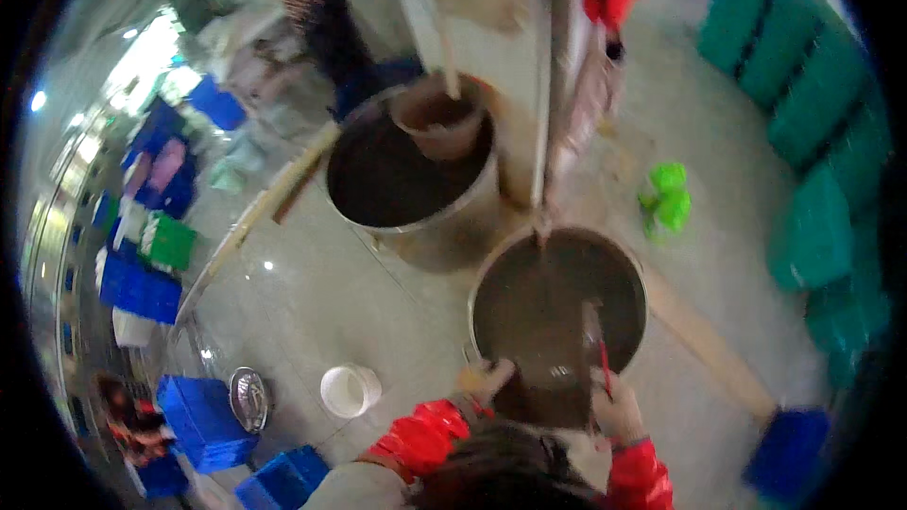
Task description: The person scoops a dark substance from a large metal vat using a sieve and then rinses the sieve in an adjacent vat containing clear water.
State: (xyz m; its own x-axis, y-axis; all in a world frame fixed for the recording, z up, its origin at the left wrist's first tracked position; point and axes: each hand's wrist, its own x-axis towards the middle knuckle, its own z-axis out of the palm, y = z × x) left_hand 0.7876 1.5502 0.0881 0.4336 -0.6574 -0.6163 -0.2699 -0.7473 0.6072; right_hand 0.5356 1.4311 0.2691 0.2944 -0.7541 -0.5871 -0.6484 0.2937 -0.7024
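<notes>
A wide metal pot (638,269) full of murky brown liquid (543,321) stands before me. My left hand (485,380) is at its near left rim, fingers bent over the edge and blurred. At the near right rim, my right hand (614,404) is closed around a slim pale stick-like tool (591,326) with a red strip along it. The tool reaches over the liquid; its exact kind is too blurred to tell. Red sleeves cover both forearms. A dark shape (510,467) at the lower edge hides the area between my arms.
Beyond is a larger pot (425,227) of dark liquid with a brown bucket (437,127) in it. A white bucket (350,391) and blue crates (203,425) are left; a bright green bag (669,196) and green bins (812,227) are right. A person (326,24) stands at the back.
</notes>
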